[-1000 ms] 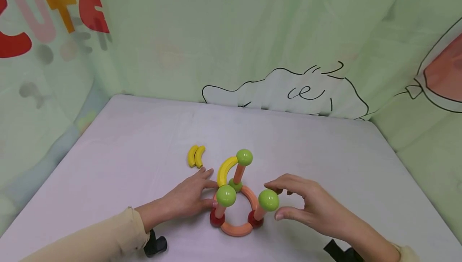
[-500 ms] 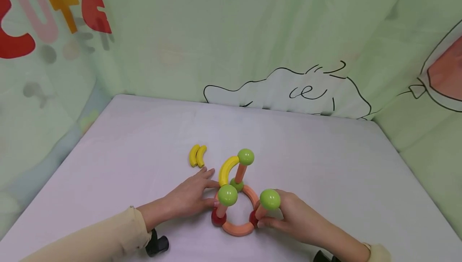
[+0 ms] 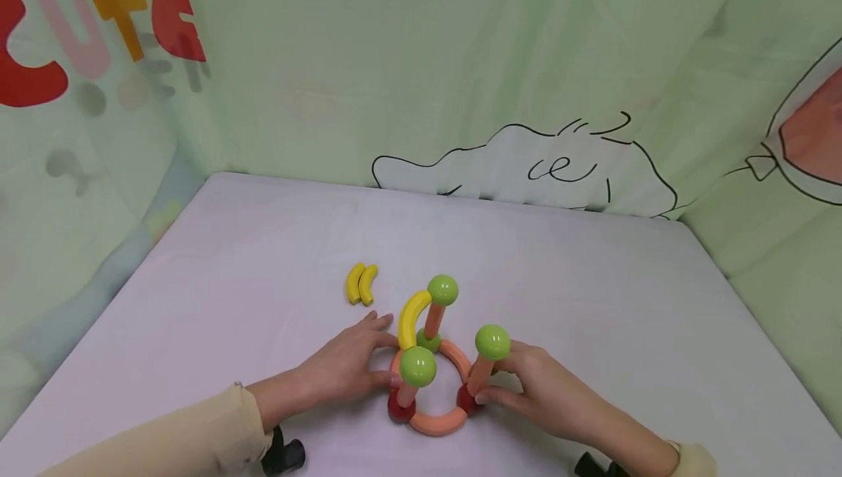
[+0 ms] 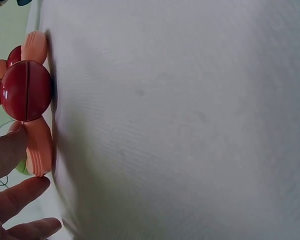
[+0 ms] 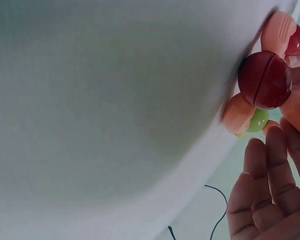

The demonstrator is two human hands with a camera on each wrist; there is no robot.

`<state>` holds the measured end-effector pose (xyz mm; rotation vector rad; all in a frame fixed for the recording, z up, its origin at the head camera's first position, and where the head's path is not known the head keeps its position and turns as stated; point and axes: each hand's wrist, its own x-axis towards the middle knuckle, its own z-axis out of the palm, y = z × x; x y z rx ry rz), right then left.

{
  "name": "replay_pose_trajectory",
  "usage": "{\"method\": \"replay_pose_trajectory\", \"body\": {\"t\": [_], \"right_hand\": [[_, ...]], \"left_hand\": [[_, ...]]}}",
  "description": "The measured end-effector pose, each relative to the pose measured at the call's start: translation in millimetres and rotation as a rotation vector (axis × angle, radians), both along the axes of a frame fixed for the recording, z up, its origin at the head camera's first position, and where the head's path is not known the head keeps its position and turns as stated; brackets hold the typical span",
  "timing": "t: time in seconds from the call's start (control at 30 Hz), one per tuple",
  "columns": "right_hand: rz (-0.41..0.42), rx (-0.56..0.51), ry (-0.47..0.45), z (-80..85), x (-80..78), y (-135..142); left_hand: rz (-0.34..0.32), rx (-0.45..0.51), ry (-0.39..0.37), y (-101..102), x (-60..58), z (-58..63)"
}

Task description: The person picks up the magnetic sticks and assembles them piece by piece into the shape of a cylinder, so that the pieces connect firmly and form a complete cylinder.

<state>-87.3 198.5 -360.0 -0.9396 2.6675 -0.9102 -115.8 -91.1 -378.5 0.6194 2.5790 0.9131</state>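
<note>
In the head view, a toy build of sticks and balls stands on the table. Curved orange sticks [image 3: 439, 423] and balls form its base ring. From the ring rise three orange uprights topped by green balls [image 3: 444, 290]. A yellow curved stick [image 3: 411, 316] bridges two of these tops. My left hand [image 3: 349, 360] holds the ring's left curved stick [image 4: 39, 147], thumb on it and a fingertip at its end, beside a red ball [image 4: 26, 91]. My right hand [image 3: 539, 389] pinches the right upright [image 3: 482, 373] low down, just above its red ball [image 5: 265, 80].
Two loose yellow curved sticks [image 3: 359, 284] lie side by side behind my left hand. The white-covered table [image 3: 559, 272] reaches back to a green printed cloth wall [image 3: 296, 82]. Black wrist cameras [image 3: 284, 455] sit below both wrists.
My right hand has come in from the right and taken hold of the right upright. That upright's green ball now stands higher in view, and the front left one sits slightly lower.
</note>
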Motion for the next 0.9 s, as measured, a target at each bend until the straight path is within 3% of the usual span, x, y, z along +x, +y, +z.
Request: {"method": "replay_pose_trajectory", "body": {"t": [0.4,0.63,0.9], "right_hand": [[0.028,0.012,0.094,-3.4,7.0,4],[0.010,0.044,0.076,-3.0,5.9,2],[-0.012,0.032,0.026,-3.3,6.7,1]], "left_hand": [[0.015,-0.026,-0.007,3,-0.1,3.4],[0.019,-0.034,-0.013,6,-4.3,4.9],[-0.072,0.074,0.154,15,-15.7,-4.4]]}}
